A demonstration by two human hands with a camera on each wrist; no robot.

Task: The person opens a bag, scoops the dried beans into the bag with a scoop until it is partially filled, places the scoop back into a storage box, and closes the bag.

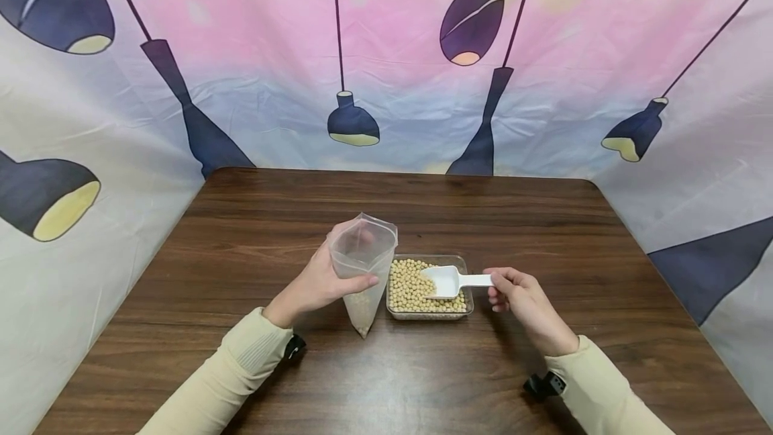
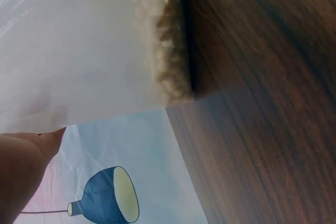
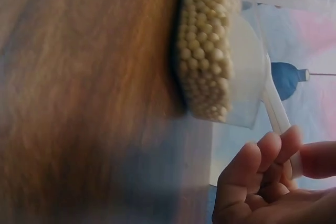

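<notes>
My left hand (image 1: pixel 326 278) grips a clear plastic bag (image 1: pixel 364 254) by its upper part, thumb across the front and mouth held wide. Pale round beans (image 2: pixel 165 40) lie in the bottom of the bag. Between my right thumb and fingers is the handle of a white scoop (image 1: pixel 445 281); the right hand (image 1: pixel 524 301) stays right of the box. The scoop's front edge dips among the soybeans (image 1: pixel 410 287) in a clear rectangular container (image 1: pixel 430 316). In the right wrist view, the scoop's bowl shows through the container wall.
The container stands on a dark wood-grain table (image 1: pixel 253 233), just right of the bag. A cloth backdrop (image 1: pixel 398 32) printed with hanging lamps closes off the back and both sides. Small black devices (image 1: pixel 545 385) are strapped to both wrists.
</notes>
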